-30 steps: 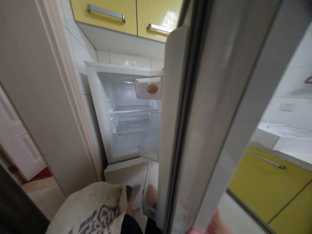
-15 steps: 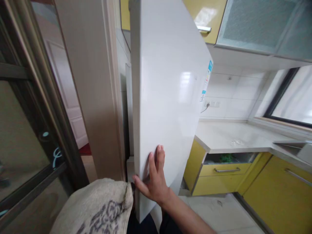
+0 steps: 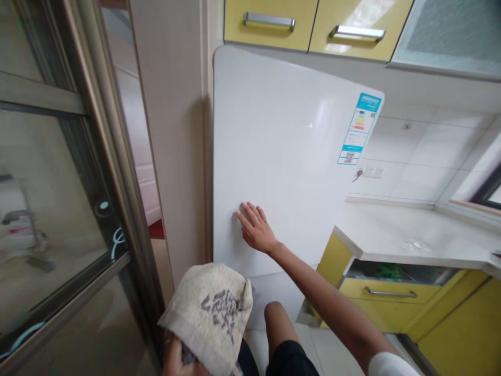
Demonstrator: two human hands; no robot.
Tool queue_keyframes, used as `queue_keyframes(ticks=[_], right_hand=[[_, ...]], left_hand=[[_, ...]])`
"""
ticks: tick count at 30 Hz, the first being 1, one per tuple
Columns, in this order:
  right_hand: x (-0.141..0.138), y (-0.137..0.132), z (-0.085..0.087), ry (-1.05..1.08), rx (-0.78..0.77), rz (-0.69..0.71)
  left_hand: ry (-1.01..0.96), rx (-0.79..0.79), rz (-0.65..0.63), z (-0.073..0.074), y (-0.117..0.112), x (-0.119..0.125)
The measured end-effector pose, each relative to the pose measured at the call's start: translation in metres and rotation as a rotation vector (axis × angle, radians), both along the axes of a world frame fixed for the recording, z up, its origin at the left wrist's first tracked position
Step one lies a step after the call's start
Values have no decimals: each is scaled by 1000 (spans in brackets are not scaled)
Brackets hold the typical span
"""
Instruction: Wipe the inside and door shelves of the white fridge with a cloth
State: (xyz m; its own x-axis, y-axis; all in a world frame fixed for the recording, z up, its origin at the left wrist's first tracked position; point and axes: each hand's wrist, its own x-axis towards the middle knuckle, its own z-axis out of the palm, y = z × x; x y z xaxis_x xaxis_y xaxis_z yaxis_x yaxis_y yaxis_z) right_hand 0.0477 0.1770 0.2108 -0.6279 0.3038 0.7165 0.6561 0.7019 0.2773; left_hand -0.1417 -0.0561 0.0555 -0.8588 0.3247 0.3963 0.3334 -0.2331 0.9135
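My right hand point(image 3: 255, 228) lies flat with spread fingers against the white fridge door point(image 3: 285, 156), low on its left side. The door sits flush with the fridge front and carries a blue energy label point(image 3: 359, 128) at its upper right. My left hand point(image 3: 178, 360) shows at the bottom edge, its fingers wrapped round a beige cloth point(image 3: 209, 313) with a dark pattern. The cloth hangs in front of my legs, just left of my bare knee point(image 3: 276, 318).
A glass sliding door with a bronze frame point(image 3: 102, 156) fills the left. Yellow wall cabinets point(image 3: 313, 21) hang above the fridge. A white countertop point(image 3: 407, 235) runs right, over yellow base units with one drawer point(image 3: 385, 292) partly pulled out.
The fridge door swung from wide open to shut against the fridge. My right hand moved from its edge to flat on its front. The cloth stayed in my left hand.
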Motion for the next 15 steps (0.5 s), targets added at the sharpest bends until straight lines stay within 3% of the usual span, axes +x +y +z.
queue_keyframes(ticks=[4,10,15], right_hand=[[14,38,18,-181,-105,53],[23,74,38,-292,-216,104],[25,79,42,-237,-292,210]], left_hand=[[36,-63,-26,-1,14,21],[48,-107,-222,30,30,46],[63,-24,-208,51,47,57]])
